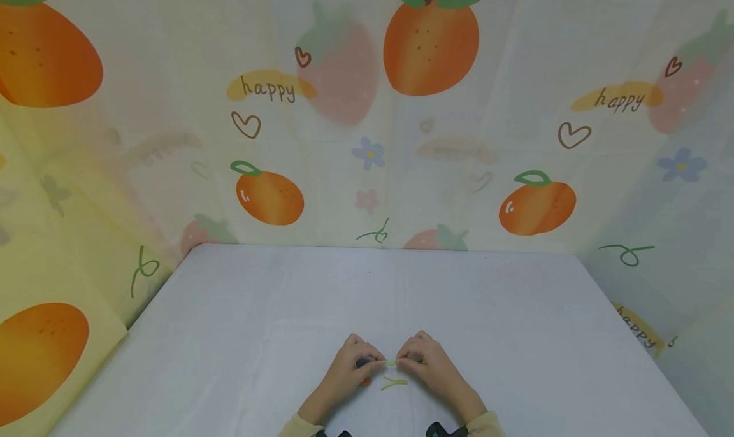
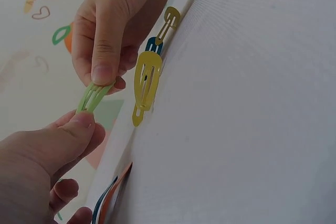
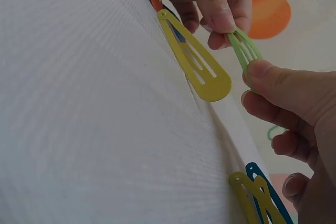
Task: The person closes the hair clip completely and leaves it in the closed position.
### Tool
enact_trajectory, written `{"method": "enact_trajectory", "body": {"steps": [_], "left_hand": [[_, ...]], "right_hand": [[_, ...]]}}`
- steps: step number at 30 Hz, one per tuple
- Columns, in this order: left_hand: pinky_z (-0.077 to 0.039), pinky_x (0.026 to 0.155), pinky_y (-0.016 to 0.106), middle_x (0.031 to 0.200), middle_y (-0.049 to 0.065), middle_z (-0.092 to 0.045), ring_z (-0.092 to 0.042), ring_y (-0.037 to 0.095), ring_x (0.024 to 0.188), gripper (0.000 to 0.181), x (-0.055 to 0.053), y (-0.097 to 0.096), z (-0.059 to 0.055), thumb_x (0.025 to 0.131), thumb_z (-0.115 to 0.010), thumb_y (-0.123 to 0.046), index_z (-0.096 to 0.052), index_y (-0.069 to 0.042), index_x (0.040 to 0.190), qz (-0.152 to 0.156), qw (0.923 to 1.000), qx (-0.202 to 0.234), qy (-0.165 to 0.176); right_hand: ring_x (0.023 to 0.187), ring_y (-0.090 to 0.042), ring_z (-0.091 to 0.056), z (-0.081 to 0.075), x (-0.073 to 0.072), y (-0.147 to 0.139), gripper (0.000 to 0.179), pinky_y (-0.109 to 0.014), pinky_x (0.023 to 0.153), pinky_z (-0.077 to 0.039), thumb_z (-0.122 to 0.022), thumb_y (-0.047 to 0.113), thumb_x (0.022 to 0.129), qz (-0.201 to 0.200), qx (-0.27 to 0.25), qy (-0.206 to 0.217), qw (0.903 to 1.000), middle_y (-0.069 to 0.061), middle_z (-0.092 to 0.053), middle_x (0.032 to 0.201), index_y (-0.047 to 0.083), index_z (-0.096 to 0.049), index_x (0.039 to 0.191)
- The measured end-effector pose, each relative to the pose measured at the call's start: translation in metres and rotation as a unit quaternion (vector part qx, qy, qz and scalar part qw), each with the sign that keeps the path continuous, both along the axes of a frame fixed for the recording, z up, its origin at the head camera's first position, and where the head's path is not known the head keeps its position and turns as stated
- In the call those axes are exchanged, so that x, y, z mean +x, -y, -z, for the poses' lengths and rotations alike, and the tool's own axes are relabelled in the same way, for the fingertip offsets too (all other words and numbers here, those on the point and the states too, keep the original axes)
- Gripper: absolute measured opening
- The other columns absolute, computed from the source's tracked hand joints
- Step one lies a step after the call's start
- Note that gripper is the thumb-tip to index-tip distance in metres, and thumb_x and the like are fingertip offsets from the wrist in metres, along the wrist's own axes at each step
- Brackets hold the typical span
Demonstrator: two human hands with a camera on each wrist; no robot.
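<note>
A light green snap hair clip [image 1: 390, 362] is held up between my two hands. My left hand [image 1: 350, 365] pinches one end with thumb and fingers, and my right hand [image 1: 429, 365] pinches the opposite end. Slots along the green clip [image 3: 245, 51] show in the right wrist view. Just in front of the hands, a yellow snap clip [image 1: 394, 383] lies on the table, its strip sprung away from its frame in the left wrist view.
An orange clip [image 2: 111, 195] and a dark blue clip [image 2: 100, 203] lie beneath the left hand. By the right hand are another yellow clip [image 3: 241, 192] and a blue clip [image 3: 273, 195]. A white-covered table [image 1: 229, 309] meets fruit-printed cloth [image 1: 401, 188] behind.
</note>
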State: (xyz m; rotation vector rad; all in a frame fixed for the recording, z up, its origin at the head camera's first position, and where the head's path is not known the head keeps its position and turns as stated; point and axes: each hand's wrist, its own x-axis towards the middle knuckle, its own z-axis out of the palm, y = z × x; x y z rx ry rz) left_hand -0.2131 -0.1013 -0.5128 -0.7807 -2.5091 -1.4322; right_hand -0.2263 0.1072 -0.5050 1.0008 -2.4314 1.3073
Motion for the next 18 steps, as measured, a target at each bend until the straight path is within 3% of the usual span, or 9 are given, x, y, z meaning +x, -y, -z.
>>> {"method": "enact_trajectory", "body": {"steps": [13, 18], "left_hand": [[-0.036, 0.063, 0.024, 0.076, -0.015, -0.049, -0.036, 0.007, 0.070, 0.008, -0.0020, -0.0013, 0.0020, 0.080, -0.067, -0.024, -0.069, -0.016, 0.077, -0.008, 1.0000, 0.005, -0.002], [-0.037, 0.062, 0.023, 0.074, -0.015, -0.051, -0.037, 0.006, 0.069, 0.008, -0.0012, -0.0014, 0.0006, 0.079, -0.068, -0.022, -0.070, -0.014, 0.078, -0.007, 0.9998, 0.009, -0.014]], "right_hand": [[0.071, -0.006, -0.045, 0.0003, -0.0004, 0.0004, 0.003, -0.023, 0.062, -0.040, -0.069, 0.014, 0.078, 0.002, -0.005, -0.036, 0.9993, 0.009, -0.062, 0.078, 0.014, -0.067, 0.080], [0.071, -0.006, -0.044, 0.0007, -0.0006, 0.0004, 0.008, -0.023, 0.061, -0.040, -0.070, 0.013, 0.076, 0.011, 0.003, -0.051, 0.9986, 0.012, -0.059, 0.078, 0.013, -0.068, 0.084]]}}
